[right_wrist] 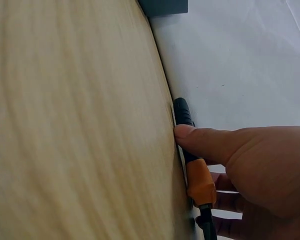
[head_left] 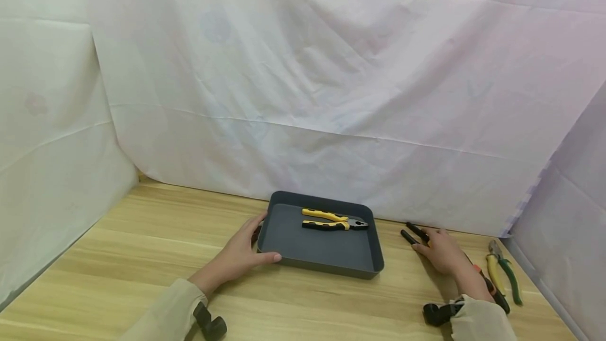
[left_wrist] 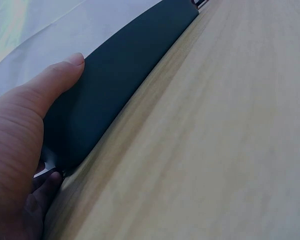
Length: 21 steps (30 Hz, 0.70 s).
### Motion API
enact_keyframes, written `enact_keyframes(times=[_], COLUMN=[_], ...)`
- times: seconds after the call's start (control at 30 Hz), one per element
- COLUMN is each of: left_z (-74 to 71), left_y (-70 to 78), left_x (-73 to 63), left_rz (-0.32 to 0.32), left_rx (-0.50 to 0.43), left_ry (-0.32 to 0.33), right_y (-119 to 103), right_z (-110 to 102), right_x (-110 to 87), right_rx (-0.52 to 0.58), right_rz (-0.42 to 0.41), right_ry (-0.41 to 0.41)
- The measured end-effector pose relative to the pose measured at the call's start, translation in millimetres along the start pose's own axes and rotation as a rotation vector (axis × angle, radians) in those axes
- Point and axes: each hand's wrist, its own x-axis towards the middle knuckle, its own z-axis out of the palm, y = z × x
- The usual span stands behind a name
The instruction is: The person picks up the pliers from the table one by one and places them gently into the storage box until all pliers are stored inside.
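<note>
Head view: at lower centre, the left hand (head_left: pixel 235 256) grips the near-left corner of a grey tray (head_left: pixel 312 250) holding yellow-black pliers (head_left: pixel 342 225); at lower right, the nearer right hand (head_left: pixel 444 251) pinches a black-handled tool (head_left: pixel 417 231), its handle ends pointing upper left, trayward.

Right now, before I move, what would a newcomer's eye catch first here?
Probably the dark gray tray near the middle of the table, its left end gripped by the left hand, with yellow-and-black pliers lying inside. Next, to the tray's right, the right hand holds a black-handled tool with an orange part. Farther right, pliers with one green and one yellow handle lie near the table's right edge.
</note>
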Motion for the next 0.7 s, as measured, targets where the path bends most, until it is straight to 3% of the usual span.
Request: enact_keyframes(times=[0.4,0.7], left_z=[0.1,0.6], left_y=[-0.4,-1.1], left_x=[1.1,0.8], left_rz=[0.002,-0.003], left_rx=[0.011,0.000], left_ry=[0.002,0.000], right_y=[-10.0,-30.2], right_z=[-7.0,-23.3], right_x=[-4.2,-7.4], right_rx=[0.098,0.140], right_rz=[-0.037,-0.074], right_ry=[0.027,0.065])
